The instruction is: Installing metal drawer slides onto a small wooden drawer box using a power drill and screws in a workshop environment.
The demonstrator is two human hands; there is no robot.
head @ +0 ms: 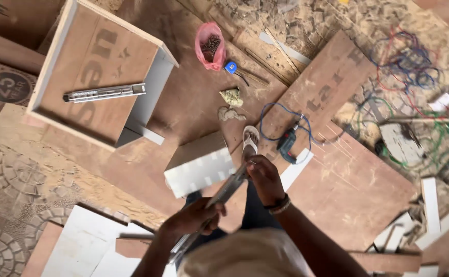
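Metal slide [219, 197] clamped by both hands — left [196, 218] low, right [263, 177] fingers pinching its top end — likely being extended.

**Bare arms, a banded wrist, one pale sandal**

From where I stand, the person works with both forearms bare; no sleeve reaches into sight on either side. The left hand [196, 216] wears nothing at all. The right hand [265, 178] has a stack of bands on its wrist, at about five o'clock from the knuckles: a dark band next to a lighter, beaded-looking one [279, 205]. Dark trousers [252, 208] show between the two arms. At twelve o'clock from the right hand a foot wears a pale, open sandal [249, 141] with crossing straps. A blurred light tan shape, perhaps headwear, fills six o'clock.
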